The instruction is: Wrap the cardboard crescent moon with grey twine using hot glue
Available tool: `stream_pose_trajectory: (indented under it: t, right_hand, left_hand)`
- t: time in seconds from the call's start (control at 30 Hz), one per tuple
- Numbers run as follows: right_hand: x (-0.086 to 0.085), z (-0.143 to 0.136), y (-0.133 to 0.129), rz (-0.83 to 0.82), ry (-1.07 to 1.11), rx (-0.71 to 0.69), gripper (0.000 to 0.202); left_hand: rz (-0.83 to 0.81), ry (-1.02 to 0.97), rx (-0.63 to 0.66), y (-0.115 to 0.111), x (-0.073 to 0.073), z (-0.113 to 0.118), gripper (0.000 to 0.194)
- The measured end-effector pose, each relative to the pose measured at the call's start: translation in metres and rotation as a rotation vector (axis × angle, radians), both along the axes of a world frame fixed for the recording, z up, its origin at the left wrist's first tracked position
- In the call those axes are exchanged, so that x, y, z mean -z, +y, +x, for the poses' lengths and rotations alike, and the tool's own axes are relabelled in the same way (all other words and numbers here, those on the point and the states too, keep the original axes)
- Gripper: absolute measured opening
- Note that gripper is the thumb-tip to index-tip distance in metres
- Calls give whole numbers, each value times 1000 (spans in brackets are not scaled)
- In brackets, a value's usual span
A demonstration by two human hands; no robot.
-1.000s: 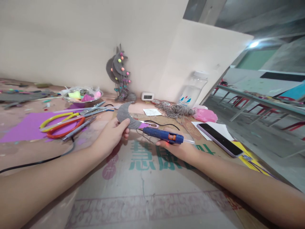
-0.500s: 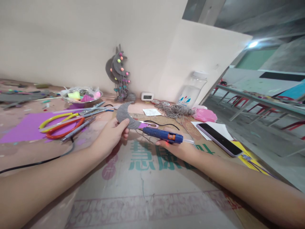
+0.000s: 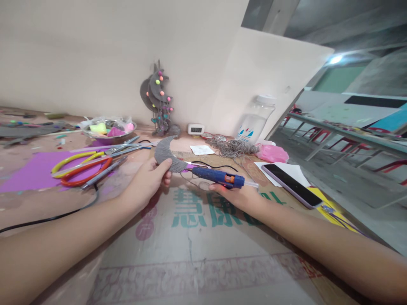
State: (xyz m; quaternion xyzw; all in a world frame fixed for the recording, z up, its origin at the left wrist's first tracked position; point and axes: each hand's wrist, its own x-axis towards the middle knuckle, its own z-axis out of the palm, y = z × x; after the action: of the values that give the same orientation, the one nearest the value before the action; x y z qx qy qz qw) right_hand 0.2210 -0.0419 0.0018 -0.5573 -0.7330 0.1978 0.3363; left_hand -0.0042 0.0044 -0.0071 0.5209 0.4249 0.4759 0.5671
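Observation:
Pinched between the thumb and fingers of my left hand (image 3: 155,176) is a crescent (image 3: 165,153) wrapped in grey yarn. A blue glue gun (image 3: 218,177) lies in the grip of my right hand (image 3: 233,195), its nozzle pointing left at the crescent's lower right end. A clear glue stick (image 3: 252,185) sticks out of its back. Loose grey yarn hangs beneath the nozzle. Part of the crescent's right tip is hidden behind the glue gun.
Scissors (image 3: 84,173) rest on purple sheet (image 3: 28,171) at left, near a bowl (image 3: 122,137). A hanging ornament (image 3: 157,95), timer (image 3: 196,129), yarn tangle (image 3: 237,148) and bottle (image 3: 254,120) stand behind. A phone (image 3: 292,186) lies right.
The glue gun has shifted slightly right and its nozzle now meets the crescent's lower right end a little higher. My left hand keeps its hold on the crescent.

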Motion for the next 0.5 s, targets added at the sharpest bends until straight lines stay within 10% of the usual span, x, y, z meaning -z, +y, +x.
stream_pose_trajectory:
  t: [0.5]
  right_hand:
    - [-3,-2,1,-21,-8,115,31]
  left_hand:
    - [-29,-21,-11,0,2,0,28]
